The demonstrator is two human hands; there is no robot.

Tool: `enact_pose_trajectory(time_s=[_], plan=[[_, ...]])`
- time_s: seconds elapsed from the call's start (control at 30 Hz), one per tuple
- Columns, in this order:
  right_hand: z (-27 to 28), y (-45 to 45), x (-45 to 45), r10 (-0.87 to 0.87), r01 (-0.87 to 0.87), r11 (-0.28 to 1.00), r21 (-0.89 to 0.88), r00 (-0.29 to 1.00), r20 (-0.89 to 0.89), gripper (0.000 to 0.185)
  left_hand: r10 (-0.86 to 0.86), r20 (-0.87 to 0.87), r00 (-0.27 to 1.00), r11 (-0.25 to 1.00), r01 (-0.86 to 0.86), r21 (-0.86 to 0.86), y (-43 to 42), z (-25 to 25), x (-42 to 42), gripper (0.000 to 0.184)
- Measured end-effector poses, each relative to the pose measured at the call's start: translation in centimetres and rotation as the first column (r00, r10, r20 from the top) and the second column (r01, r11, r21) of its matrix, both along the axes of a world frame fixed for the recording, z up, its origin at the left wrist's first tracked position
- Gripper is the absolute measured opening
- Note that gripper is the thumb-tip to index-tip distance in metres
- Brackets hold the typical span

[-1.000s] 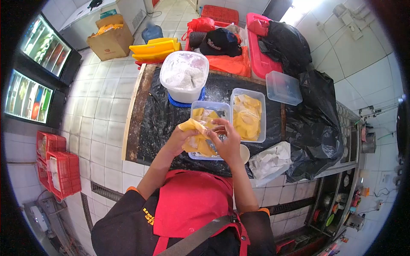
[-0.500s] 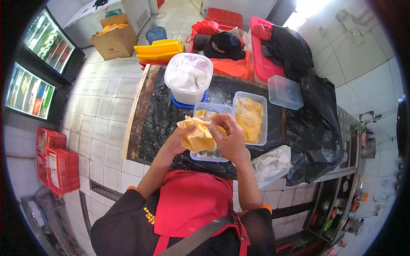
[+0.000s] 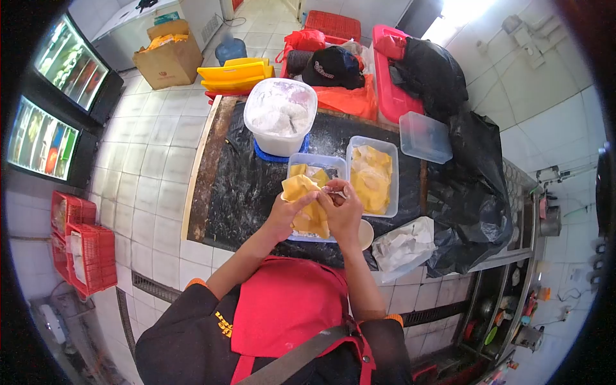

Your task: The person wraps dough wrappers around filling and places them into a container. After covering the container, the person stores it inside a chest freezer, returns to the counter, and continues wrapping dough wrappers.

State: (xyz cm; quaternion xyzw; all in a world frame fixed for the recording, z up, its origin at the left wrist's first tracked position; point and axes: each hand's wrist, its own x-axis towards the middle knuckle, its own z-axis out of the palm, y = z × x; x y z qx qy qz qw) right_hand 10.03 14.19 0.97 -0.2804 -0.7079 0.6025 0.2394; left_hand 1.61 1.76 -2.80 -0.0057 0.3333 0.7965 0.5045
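My left hand (image 3: 280, 217) grips a thin yellow sheet (image 3: 299, 187), thumb on top, and the fingertips of my right hand (image 3: 343, 213) pinch together at its edge. A light left thumb should spare the sheet, and peeling with small right-hand pinches looks safer than tugging, which could tear it. Just below my hands is a clear tub (image 3: 317, 156), well placed to catch falling powder. Right of them, a second tub (image 3: 395, 192) holds more sheets; beyond them, white powder (image 3: 279, 117) may help against sticking.
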Motion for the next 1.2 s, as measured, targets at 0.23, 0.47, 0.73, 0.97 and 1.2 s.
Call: enact_pose_trajectory(time_s=[0.23, 0.47, 0.73, 0.97, 1.2], plan=[[-2.1, -0.2, 2.2, -0.188, 0.184, 0.979, -0.091, 0.981, -0.044, 0.028, -0.200, -0.136, 0.970, 0.979, 0.202, 0.006, -0.8, -1.1, -0.3, 0.035], [-2.5, -0.1, 4.2, -0.169, 0.169, 0.982, -0.091, 0.986, 0.001, 0.025, 0.025, -0.075, 0.997, 0.969, -0.043, -0.243, 0.8, -0.7, 0.2, 0.033], [-5.6, 1.3, 14.4, -0.374, -0.129, 0.681, 0.720, 0.785, 0.494, 0.030, 0.220, -0.142, 0.965, 0.913, -0.255, -0.319, -2.5, -0.4, -3.4, 0.032], [-3.8, 1.4, 12.0, -0.096, -0.135, 0.879, 0.457, 0.889, 0.447, 0.040, -0.026, -0.405, 0.914, 0.932, -0.125, -0.341, -1.1, 1.1, -1.3, 0.027], [1.8, 1.1, 4.1, 0.222, -0.294, 0.698, 0.652, 0.956, 0.194, 0.037, -0.159, -0.517, 0.841, 0.956, 0.001, -0.292, -0.8, 3.2, -0.1, 0.028]])
